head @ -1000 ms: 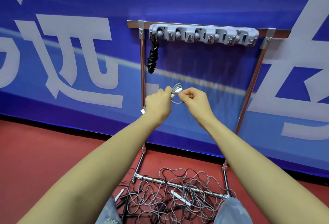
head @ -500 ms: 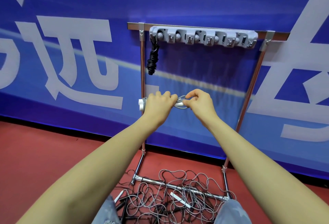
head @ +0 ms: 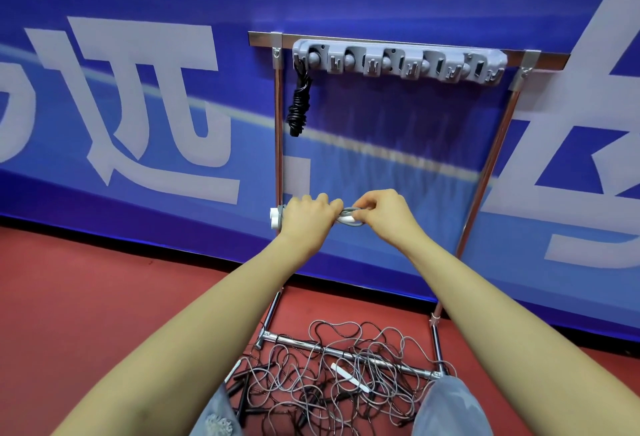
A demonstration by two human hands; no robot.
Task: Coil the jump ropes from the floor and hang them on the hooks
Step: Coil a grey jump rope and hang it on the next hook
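Note:
My left hand (head: 306, 219) grips a coiled grey jump rope (head: 349, 219) held level in front of the rack, its white handle ends (head: 274, 217) sticking out past my fist on the left. My right hand (head: 384, 215) pinches the rope's loops at the other end of the bundle. Above, a grey hook strip (head: 398, 61) runs along the rack's top bar, and a coiled black rope (head: 298, 103) hangs from its leftmost hook. A tangle of grey and black ropes (head: 332, 376) lies on the red floor below.
The chrome rack frame (head: 278, 144) stands against a blue banner wall (head: 121, 89). Its base bar (head: 346, 354) crosses the rope pile. My knees in light jeans (head: 446, 408) show at the bottom edge. Red floor (head: 86, 297) lies to the left.
Both hands have come down from chest height with the grey rope. The bundle has turned level, and its white handles now stick out left of my left fist.

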